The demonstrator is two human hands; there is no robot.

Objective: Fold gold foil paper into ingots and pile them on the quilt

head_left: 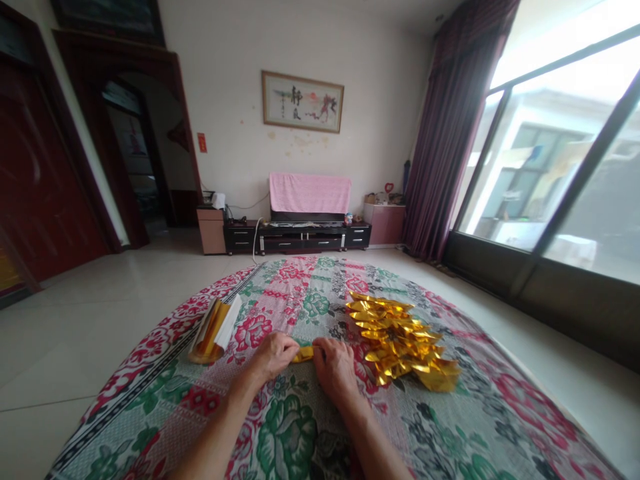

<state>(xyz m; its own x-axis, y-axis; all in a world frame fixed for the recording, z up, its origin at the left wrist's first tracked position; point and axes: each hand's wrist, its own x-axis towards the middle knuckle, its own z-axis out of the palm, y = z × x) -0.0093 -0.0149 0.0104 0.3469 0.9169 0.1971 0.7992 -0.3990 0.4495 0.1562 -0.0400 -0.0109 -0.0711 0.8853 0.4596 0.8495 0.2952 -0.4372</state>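
Note:
A small piece of gold foil paper (pixel 303 355) lies between my two hands, low over the flowered cloth. The fingers of my left hand (pixel 277 353) are closed on its left end. My right hand (pixel 334 360) grips the other end, thumb and fingers pressed together. To the right of my right hand spreads a pile of folded gold foil pieces (pixel 400 340), shiny and pointed. On the left stands an open holder with white sides (pixel 230 327) and gold sheets (pixel 216 327) inside.
The flowered cloth (pixel 287 433) covers a rounded table. Beyond it, a black low cabinet (pixel 243 239) stands against the wall, with a pink cloth (pixel 310 193) over a screen. A dark purple curtain (pixel 435 133) and large windows are at the right.

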